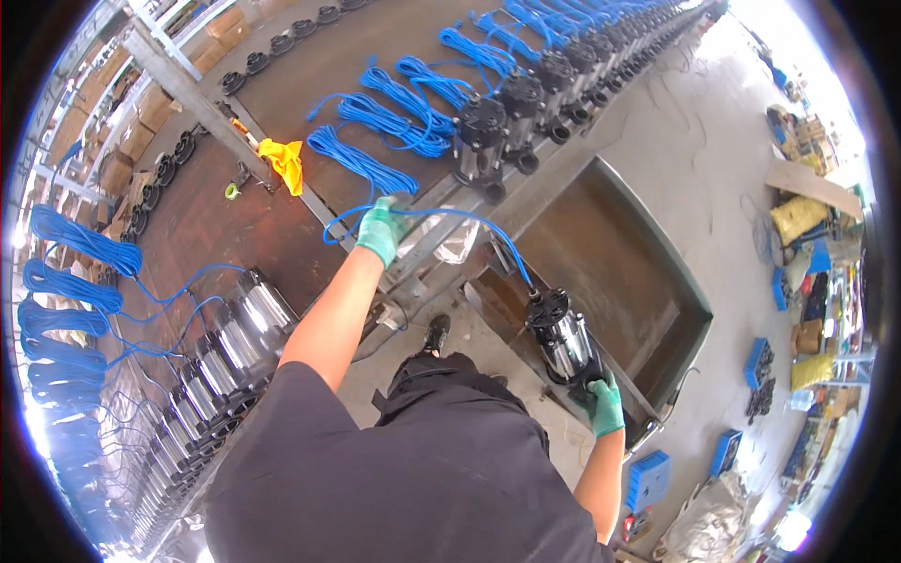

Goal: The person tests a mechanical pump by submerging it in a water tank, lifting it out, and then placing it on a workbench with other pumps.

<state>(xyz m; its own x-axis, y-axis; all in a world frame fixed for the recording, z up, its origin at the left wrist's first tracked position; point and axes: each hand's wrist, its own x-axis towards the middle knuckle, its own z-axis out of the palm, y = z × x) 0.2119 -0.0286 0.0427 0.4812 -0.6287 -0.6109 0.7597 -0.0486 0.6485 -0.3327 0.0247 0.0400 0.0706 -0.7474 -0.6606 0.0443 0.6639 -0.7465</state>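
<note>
My left hand (380, 231), in a green glove, is closed on a blue cable (479, 220) beside the table edge; its fingertips are slightly blurred. From there the cable arcs rightward to the black top of a shiny metal pump (560, 333). My right hand (605, 405), gloved too, grips the black lower end of this pump, which leans over the edge of a metal tray. Just beyond my left hand lies a coiled blue cable (361, 161). A standing pump (481, 141) is close to that coil.
A long row of pumps with blue coils runs away along the far table (375, 42). More silver pumps (239, 333) line the left table. A brown-bottomed metal tray (657, 235) stands at right. A yellow cloth (283, 164) hangs near a post. Blue crates (648, 480) sit on the floor.
</note>
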